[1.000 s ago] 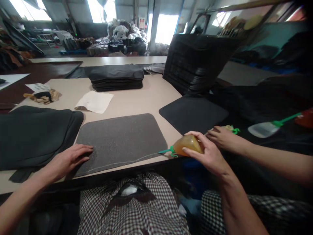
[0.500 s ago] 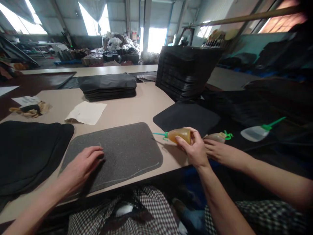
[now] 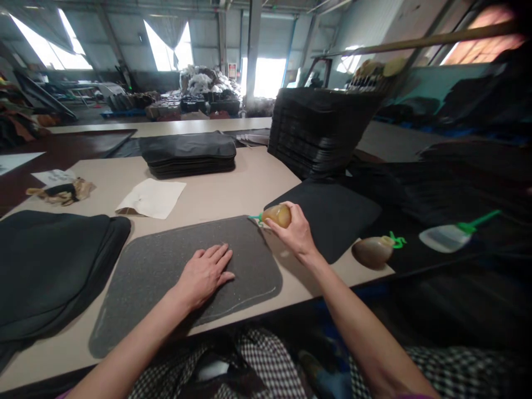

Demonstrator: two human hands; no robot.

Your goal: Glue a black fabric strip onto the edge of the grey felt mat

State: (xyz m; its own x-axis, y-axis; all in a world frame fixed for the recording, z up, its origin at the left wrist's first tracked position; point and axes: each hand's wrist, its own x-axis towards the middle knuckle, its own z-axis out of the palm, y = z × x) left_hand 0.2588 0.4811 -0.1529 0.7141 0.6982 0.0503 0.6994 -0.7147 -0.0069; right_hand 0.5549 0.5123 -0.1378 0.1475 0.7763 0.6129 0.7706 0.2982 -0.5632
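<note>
My left hand (image 3: pixel 204 272) lies flat and open on a grey speckled mat (image 3: pixel 166 266) on the table in front of me. My right hand (image 3: pixel 294 231) is closed around an amber squeeze bottle (image 3: pixel 277 215) with a green nozzle. The nozzle tip touches the mat's far right corner. A thin pale line runs along the mat's near edge.
A second amber bottle (image 3: pixel 374 250) and a clear bottle with a green nozzle (image 3: pixel 444 235) lie to the right. A black mat (image 3: pixel 336 213) lies under my right wrist. Dark mats (image 3: pixel 50 266) are heaped at left, stacks (image 3: pixel 189 152) (image 3: pixel 320 130) behind, white paper (image 3: pixel 152 198) beyond.
My right hand carried the amber bottle up and left to the mat's far right corner. My left hand slid right to the mat's middle. Another person's hand beside the bottles has gone.
</note>
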